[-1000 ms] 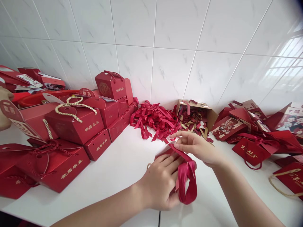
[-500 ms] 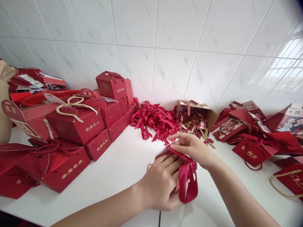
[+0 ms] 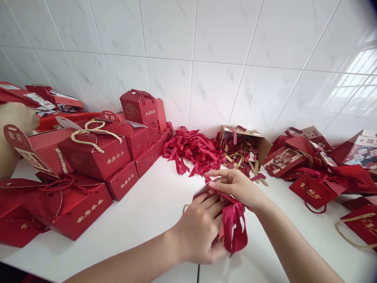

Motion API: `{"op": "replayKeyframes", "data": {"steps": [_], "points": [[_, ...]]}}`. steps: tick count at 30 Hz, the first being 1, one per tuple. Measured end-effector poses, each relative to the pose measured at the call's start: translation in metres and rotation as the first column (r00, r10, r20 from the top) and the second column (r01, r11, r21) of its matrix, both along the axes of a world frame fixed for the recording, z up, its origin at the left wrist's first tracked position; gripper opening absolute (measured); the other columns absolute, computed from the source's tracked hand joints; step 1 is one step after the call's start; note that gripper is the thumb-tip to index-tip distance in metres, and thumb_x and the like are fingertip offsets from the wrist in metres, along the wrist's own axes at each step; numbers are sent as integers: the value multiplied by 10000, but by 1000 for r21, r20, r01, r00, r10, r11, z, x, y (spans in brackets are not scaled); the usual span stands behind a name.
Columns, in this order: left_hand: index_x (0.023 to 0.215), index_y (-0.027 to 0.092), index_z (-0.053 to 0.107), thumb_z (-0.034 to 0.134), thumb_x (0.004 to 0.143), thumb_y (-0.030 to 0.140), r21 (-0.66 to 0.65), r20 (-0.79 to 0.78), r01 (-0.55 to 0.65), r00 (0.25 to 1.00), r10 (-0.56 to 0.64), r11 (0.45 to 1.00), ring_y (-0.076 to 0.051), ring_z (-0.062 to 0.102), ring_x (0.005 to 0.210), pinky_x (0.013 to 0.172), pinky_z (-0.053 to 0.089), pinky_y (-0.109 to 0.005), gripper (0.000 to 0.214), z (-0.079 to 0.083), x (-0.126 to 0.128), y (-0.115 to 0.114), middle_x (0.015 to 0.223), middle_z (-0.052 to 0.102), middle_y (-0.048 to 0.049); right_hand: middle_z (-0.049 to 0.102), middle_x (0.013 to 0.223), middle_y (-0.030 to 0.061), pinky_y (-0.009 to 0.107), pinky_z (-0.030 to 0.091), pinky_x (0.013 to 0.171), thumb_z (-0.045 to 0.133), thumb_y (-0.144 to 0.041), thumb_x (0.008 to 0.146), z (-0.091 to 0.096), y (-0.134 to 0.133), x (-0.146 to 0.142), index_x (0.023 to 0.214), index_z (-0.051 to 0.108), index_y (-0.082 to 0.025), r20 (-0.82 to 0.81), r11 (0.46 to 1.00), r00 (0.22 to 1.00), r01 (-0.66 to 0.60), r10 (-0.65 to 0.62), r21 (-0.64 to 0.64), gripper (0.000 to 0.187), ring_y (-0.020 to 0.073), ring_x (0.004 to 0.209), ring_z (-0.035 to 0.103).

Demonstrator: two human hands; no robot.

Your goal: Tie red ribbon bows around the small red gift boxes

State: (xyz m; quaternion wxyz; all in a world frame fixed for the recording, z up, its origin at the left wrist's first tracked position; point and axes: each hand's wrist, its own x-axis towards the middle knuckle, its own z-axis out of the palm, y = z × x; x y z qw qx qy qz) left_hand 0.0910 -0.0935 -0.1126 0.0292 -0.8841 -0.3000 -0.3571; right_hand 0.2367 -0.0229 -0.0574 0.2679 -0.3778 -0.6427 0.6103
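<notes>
Low in the middle, my left hand (image 3: 200,224) is wrapped round a small red paper box, mostly hidden beneath the fingers. A shiny red ribbon (image 3: 235,228) lies across it and hangs in a loop at its right side. My right hand (image 3: 235,186) pinches that ribbon between thumb and fingers near the box's far edge. A bit of gold cord shows left of my left hand's knuckles. Just beyond both hands spreads a heap of loose red ribbons (image 3: 194,149).
Stacked red gift boxes (image 3: 108,155) with rope handles fill the left. An opened carton (image 3: 263,147) spills red and gold strips at the wall. Red bags and boxes (image 3: 313,190) pile up at right. Another person's blurred arm (image 3: 13,133) reaches in at the left edge.
My right hand has shifted slightly left with the ribbon, and the hanging loop swings a little. The other person's arm has moved further into view. My left hand stays put.
</notes>
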Motion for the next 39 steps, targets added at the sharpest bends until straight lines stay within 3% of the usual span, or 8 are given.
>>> {"op": "replayKeyframes", "data": {"steps": [5, 9, 19, 24, 31, 35, 37, 39], "points": [[1107, 135, 624, 531, 762, 282, -10, 4, 2, 1000, -2, 1000, -282, 593, 1041, 987, 428, -458, 386, 1, 1, 0, 1081, 666, -124, 690, 722, 13, 222, 478, 638, 717, -337, 764, -1, 0, 2, 987, 665, -167, -24, 998, 998, -64, 64, 5, 285, 105, 666, 625], [1079, 137, 631, 528, 754, 273, -6, -1, 6, 1000, -6, 1000, -284, 588, 1040, 976, 432, -450, 367, 1, 1, 0, 1081, 661, -125, 693, 727, 17, 249, 483, 678, 712, -345, 767, -1, 0, 2, 1006, 647, -168, -4, 998, 998, -67, 67, 22, 304, 124, 693, 632], [1123, 136, 622, 525, 764, 277, -33, -22, 3, 1000, -4, 999, -278, 591, 1019, 949, 443, -446, 398, 0, 0, 0, 1066, 662, -122, 674, 702, -5, 226, 462, 638, 726, -323, 753, 1, -2, 1, 883, 670, -159, -118, 996, 989, -94, 93, -1, 216, 95, 640, 602], [1103, 136, 625, 530, 757, 277, -25, -20, 3, 1000, -4, 1000, -276, 591, 1020, 972, 430, -457, 385, 1, 0, 0, 1069, 661, -128, 676, 718, 1, 231, 464, 636, 717, -359, 758, 5, -3, 3, 866, 693, -171, -101, 995, 989, -104, 104, 1, 218, 98, 640, 593], [1101, 158, 623, 511, 764, 257, -33, -28, 2, 1000, -3, 999, -277, 589, 1003, 935, 446, -459, 369, 4, 0, 0, 1052, 659, -112, 667, 764, 20, 267, 462, 674, 700, -399, 743, 7, -8, 0, 767, 733, -184, 22, 989, 1000, 0, -3, 146, 219, 150, 737, 593], [1086, 164, 623, 512, 757, 260, -31, -32, -3, 999, 2, 1000, -282, 586, 1010, 925, 448, -460, 360, 4, 0, 0, 1068, 656, -113, 664, 856, 32, 303, 462, 752, 690, -403, 746, 15, -8, -9, 766, 722, -197, 65, 959, 994, 72, -93, 273, 209, 180, 817, 597], [1127, 175, 604, 526, 750, 267, -58, -42, -8, 999, 6, 998, -281, 581, 1026, 924, 450, -451, 396, 5, -1, -2, 1096, 651, -100, 661, 890, 35, 322, 461, 783, 681, -409, 761, 22, -15, 1, 766, 705, -210, 35, 927, 987, 133, -155, 350, 201, 195, 856, 597], [1171, 181, 581, 530, 760, 268, -59, -48, -29, 998, 27, 998, -281, 574, 1045, 927, 450, -445, 423, 5, -2, -3, 1132, 644, -90, 662, 951, 44, 340, 468, 811, 636, -430, 811, 23, -33, 31, 817, 692, -227, 9, 900, 984, 161, -180, 406, 211, 215, 915, 597]]}}
